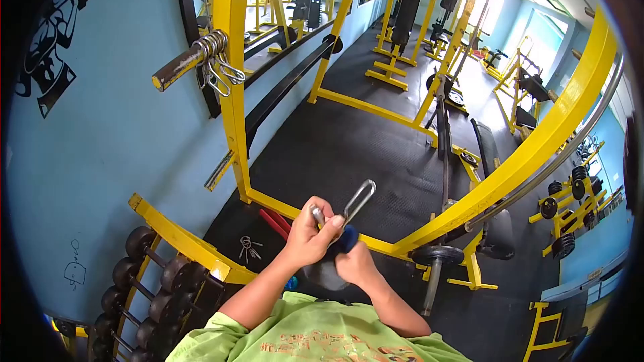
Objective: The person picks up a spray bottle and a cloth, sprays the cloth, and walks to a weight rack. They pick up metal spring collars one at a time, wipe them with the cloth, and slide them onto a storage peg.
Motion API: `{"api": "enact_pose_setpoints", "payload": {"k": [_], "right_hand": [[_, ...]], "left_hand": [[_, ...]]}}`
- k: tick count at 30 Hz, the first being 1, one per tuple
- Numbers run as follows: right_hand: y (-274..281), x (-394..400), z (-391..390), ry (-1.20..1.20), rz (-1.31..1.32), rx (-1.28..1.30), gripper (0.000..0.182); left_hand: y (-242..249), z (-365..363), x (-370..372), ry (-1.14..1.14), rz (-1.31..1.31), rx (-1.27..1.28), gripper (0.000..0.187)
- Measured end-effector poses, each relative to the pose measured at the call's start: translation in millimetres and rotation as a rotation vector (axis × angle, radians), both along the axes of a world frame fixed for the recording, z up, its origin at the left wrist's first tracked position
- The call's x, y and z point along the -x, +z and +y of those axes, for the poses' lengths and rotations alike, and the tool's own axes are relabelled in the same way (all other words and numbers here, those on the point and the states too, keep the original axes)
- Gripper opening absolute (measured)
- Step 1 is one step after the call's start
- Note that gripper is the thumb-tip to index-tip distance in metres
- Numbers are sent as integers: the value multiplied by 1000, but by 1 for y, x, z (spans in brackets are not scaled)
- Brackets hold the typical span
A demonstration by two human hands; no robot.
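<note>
One lime-green top [315, 335], short-sleeved; the fabric is loose and creased. Printed chest lettering [335, 346] in orange-brown, uneven and partly cropped at the lower edge, wording not legible; small darker brown marks toward one side. Forearms bare below the sleeves, hands [314, 236] ungloved.

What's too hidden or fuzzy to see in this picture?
All in the head view:
Metal clip, middle part: the left hand covers it.
Right hand, fingers: too blurred to count.
Black wall picture, left side: cut off by the dark rim.
Green shirt, writing: broken by folds.
</note>
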State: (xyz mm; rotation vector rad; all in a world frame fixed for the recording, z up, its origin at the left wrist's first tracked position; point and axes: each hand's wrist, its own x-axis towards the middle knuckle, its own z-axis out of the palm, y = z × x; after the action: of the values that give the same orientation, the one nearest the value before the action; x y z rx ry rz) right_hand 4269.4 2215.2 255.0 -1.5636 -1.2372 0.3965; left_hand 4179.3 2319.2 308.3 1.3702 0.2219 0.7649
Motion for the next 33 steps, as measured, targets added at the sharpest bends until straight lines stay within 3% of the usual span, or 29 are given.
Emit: {"api": "enact_pose_setpoints", "payload": {"k": [1, 3, 4, 5, 7, 8, 9, 12, 13, 15, 16, 18, 21, 23, 26, 28, 29, 31, 33], "right_hand": [[0, 2, 1, 94, -133, 33, 30], [15, -5, 8, 168, -68, 61, 27], [24, -8, 9, 233, 1, 92, 24], [32, -12, 7, 268, 151, 94, 19], [39, -14, 1, 175, 498, -141, 17], [30, -20, -1, 157, 803, -170, 18], [30, -23, -4, 245, 925, -255, 21], [21, -2, 2, 170, 655, -314, 23], [9, -3, 7, 166, 648, -337, 28], [5, -6, 10, 175, 1002, -358, 27], [8, -12, 10, 172, 1003, -363, 27], [17, -25, 7, 390, 973, -403, 26], [9, -27, 8, 352, 836, -457, 28], [-1, -14, 4, 157, 724, -465, 25], [18, -32, -2, 261, 660, -500, 21], [26, -51, -10, 305, 1078, -390, 31], [28, -57, -10, 297, 1081, -396, 31], [28, -65, -7, 215, 710, -464, 30], [15, -53, -5, 173, 659, -459, 26]], "left_hand": [[5, 1, -1, 40, 128, -36, 20], [-2, 20, -14, 173, 221, -176, 26], [-4, 27, -15, 130, 217, -49, 27], [-6, 31, -15, 108, 156, 43, 25], [4, 30, -13, 112, 12, 281, 22], [8, 29, -12, 109, 17, 283, 22], [11, 26, -12, 114, -59, 369, 22], [4, 20, -27, 132, -104, 451, 21], [1, 19, -32, 151, -74, 446, 21], [5, 16, -33, 161, -77, 436, 21], [6, 16, -32, 108, -61, 407, 21], [13, 16, -25, -18, -26, 403, 19], [10, 10, -36, 68, -48, 530, 16], [8, 14, -41, 32, -101, 575, 14], [7, 22, -33, -240, 184, 571, 13], [7, 17, -31, -300, 170, 665, 14], [9, 14, -30, -352, 143, 764, 14], [16, 13, -32, -336, 173, 809, 17], [21, 18, -36, -292, 159, 831, 16]]}}
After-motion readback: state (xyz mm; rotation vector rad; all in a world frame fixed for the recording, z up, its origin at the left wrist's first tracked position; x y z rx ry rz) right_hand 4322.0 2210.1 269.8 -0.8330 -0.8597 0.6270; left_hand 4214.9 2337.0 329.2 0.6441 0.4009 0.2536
